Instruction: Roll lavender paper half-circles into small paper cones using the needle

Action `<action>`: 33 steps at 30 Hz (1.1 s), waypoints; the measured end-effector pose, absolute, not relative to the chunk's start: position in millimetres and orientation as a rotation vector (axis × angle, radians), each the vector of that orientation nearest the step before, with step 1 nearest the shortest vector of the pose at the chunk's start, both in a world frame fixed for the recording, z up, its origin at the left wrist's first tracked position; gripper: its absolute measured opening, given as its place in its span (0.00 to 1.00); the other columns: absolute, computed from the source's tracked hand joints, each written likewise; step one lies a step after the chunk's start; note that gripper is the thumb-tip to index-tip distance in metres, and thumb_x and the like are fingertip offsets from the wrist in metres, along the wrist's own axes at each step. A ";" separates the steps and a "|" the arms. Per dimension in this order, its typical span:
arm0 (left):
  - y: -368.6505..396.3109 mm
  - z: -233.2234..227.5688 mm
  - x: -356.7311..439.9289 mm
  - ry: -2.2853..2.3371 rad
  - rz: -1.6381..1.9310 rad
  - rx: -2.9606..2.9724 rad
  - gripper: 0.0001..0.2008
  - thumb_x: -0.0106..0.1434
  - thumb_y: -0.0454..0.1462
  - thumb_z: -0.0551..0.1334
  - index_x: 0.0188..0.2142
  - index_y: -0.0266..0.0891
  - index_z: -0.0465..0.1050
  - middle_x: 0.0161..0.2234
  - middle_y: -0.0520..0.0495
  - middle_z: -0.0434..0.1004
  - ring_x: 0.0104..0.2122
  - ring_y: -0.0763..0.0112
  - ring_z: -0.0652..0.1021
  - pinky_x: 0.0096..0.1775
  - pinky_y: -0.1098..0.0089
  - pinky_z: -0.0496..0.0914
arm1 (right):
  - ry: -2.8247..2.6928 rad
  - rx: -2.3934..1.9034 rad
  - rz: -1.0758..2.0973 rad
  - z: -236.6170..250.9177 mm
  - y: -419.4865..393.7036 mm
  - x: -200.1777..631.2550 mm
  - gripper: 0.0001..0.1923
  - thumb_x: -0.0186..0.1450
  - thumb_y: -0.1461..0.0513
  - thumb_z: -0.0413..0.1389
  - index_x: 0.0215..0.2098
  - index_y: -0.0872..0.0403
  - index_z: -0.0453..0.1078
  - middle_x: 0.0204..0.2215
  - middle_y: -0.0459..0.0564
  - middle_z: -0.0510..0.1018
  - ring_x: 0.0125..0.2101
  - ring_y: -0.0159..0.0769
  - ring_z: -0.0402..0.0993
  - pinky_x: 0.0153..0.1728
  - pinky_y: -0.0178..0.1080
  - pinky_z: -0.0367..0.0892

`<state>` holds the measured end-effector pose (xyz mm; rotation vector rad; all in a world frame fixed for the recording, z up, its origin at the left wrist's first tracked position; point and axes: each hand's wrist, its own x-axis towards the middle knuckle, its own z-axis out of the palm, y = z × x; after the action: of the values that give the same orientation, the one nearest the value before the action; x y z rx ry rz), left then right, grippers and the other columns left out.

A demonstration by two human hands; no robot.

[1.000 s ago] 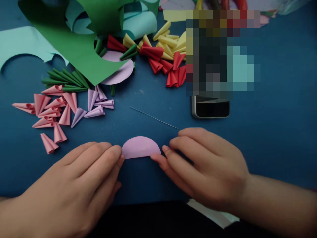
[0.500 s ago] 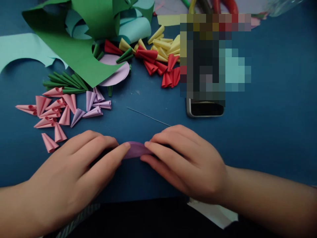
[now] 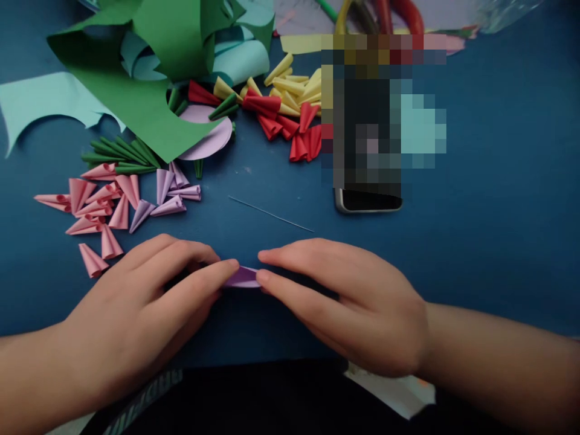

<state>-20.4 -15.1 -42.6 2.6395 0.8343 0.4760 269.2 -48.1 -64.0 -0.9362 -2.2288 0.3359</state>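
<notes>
My left hand (image 3: 149,308) and my right hand (image 3: 344,302) meet at the middle of the blue table, fingertips almost touching. Between them they pinch a small lilac paper piece (image 3: 243,278), folded over so only a thin sliver shows; most of it is hidden under my fingers. A thin wire (image 3: 270,214) lies on the table just beyond my fingertips.
Pink paper cones (image 3: 97,208) and lilac cones (image 3: 170,193) lie at the left, green cones (image 3: 120,154) behind them. Red and yellow cones (image 3: 285,109) sit at the back centre. Green paper (image 3: 149,78), pale blue paper (image 3: 40,103), a lilac disc (image 3: 208,142) and a phone (image 3: 368,199) are nearby.
The lilac half-circle that lay flat between my fingertips has been folded down, and both hands have closed in over it until their fingertips nearly meet.
</notes>
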 end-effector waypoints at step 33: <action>-5.9 -17.0 -29.7 0.952 0.875 2.039 0.13 0.82 0.37 0.64 0.39 0.40 0.84 0.43 0.47 0.78 0.45 0.66 0.80 0.49 0.68 0.80 | -1.755 -0.979 0.984 -11.8 -8.5 220.3 0.06 0.79 0.62 0.60 0.42 0.54 0.75 0.40 0.50 0.82 0.38 0.33 0.78 0.32 0.33 0.72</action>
<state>-29.7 -5.9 -17.0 2.0385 0.9519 0.8751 220.3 -8.5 -11.8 -0.9787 -1.7548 0.9843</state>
